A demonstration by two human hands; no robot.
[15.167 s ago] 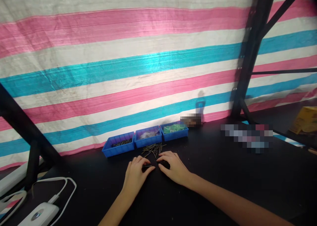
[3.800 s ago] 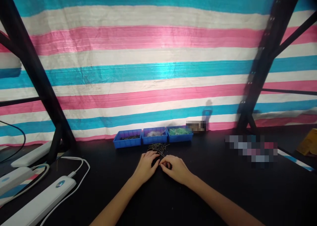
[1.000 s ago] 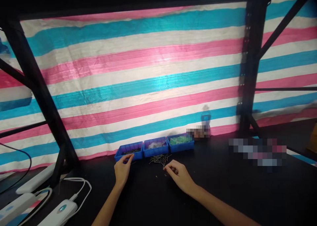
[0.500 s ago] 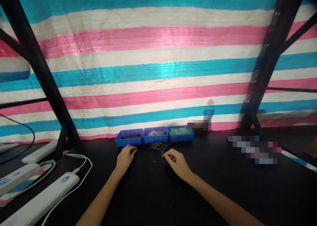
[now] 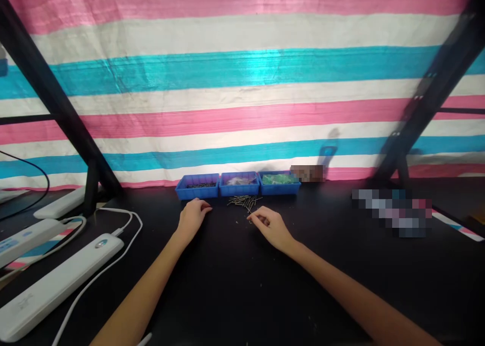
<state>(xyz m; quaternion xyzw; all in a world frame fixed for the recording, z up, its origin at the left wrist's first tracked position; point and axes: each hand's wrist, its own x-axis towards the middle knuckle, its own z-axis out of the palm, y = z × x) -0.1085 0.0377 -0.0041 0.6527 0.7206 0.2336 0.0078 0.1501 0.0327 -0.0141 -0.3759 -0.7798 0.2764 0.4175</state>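
My left hand (image 5: 194, 217) rests on the black table just in front of the left blue bin (image 5: 197, 190), its fingers loosely bent and a little apart. Nothing shows in it. My right hand (image 5: 273, 229) has thumb and forefinger pinched together at the near edge of a small pile of thin, long screw-like metal pieces (image 5: 242, 200). Whatever lies between those fingertips is too small to make out. Dark pieces fill the left bin. A clear plastic bag (image 5: 240, 181) lies in the middle blue bin (image 5: 239, 190), and green packaging (image 5: 278, 180) in the right blue bin (image 5: 281, 189).
White power strips (image 5: 60, 280) and a white cable (image 5: 132, 257) lie on the left. Black frame posts rise on both sides before a striped sheet (image 5: 235, 103). Blurred-out items (image 5: 397, 212) lie on the right. Tiny bits dot the black tabletop (image 5: 227, 295).
The view has tipped downward, so the bins and table appear higher. Both hands keep nearly the same places beside the bins and the pile.
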